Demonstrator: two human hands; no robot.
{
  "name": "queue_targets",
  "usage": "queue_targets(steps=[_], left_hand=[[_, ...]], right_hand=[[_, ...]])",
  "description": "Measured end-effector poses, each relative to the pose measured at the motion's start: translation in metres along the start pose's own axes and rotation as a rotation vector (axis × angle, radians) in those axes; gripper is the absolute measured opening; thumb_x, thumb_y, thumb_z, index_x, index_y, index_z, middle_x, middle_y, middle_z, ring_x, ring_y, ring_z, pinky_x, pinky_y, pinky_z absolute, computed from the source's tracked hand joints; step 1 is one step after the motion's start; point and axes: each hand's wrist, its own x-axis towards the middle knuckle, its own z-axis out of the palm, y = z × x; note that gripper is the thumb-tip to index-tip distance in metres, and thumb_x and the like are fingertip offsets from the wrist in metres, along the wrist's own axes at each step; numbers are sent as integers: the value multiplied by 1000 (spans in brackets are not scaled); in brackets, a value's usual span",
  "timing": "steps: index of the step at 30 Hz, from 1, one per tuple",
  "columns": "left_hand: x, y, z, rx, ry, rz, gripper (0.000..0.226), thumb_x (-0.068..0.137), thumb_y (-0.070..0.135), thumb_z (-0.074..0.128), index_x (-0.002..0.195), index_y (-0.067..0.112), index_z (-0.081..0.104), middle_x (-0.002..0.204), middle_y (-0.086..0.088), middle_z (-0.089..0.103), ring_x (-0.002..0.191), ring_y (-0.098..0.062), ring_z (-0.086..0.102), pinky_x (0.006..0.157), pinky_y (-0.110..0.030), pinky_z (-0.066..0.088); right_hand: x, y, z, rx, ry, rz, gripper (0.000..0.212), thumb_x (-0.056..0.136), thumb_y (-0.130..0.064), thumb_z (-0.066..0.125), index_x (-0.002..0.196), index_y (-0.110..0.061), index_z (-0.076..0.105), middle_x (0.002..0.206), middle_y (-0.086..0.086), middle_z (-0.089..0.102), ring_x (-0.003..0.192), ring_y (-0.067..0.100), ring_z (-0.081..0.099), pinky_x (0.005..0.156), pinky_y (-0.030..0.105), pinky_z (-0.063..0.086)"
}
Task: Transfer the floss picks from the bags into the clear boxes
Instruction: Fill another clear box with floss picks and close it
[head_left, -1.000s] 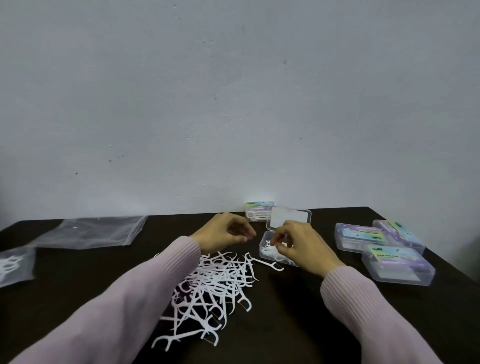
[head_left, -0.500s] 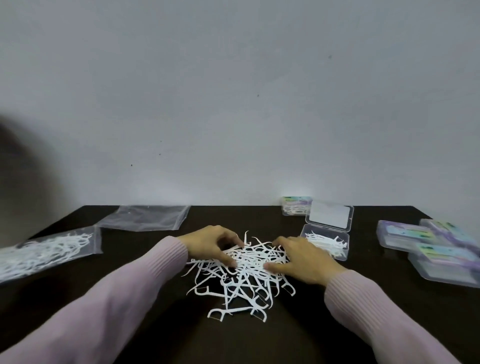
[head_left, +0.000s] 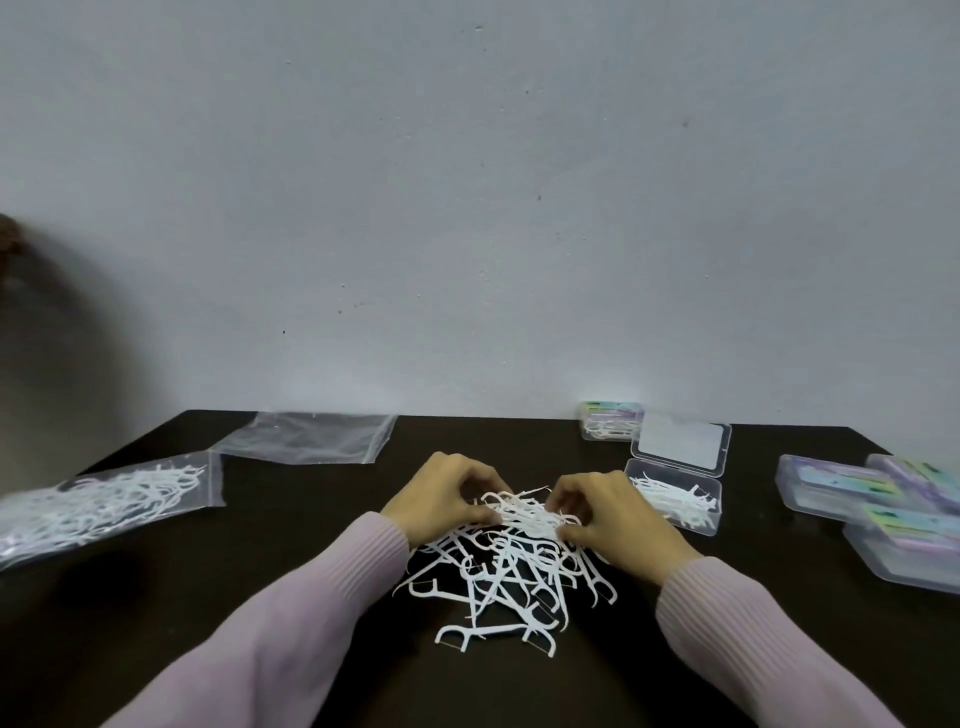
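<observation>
Gathering a bunch from the floss pick pile (head_left: 511, 577) at frame centre, left hand (head_left: 441, 499) and right hand (head_left: 610, 512) each pinch picks; open clear box (head_left: 680, 506) lies right

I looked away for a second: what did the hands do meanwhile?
The right hand left the open box and joined the left hand at the loose pile; both now pinch a bunch of picks. The bags and closed boxes stayed put.
</observation>
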Motion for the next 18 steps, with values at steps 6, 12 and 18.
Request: queue_targets(steps=[6, 12, 18], left_hand=[[-2, 0, 3, -65, 81, -4, 22, 76, 24, 76, 98, 25, 74, 93, 9, 71, 90, 0, 63, 84, -18, 50], [-1, -1, 3, -165, 105, -1, 24, 77, 18, 75, 101, 22, 73, 93, 10, 72, 86, 4, 65, 81, -13, 51], [1, -4, 0, -236, 151, -2, 18, 76, 18, 75, 94, 22, 74, 86, 8, 73, 80, 0, 67, 78, -18, 54]], right_hand=[[0, 4, -4, 86, 51, 14, 13, 79, -16, 72, 86, -26, 68, 80, -9, 65, 76, 0, 59, 72, 17, 50], [-1, 11, -12, 180, 138, 61, 9, 79, -20, 72, 83, -28, 70, 78, -10, 65, 72, -1, 58, 63, 9, 45], [-2, 19, -21, 286, 214, 121, 9, 78, -21, 74, 79, -29, 69, 81, -3, 69, 74, 6, 61, 60, 3, 43]])
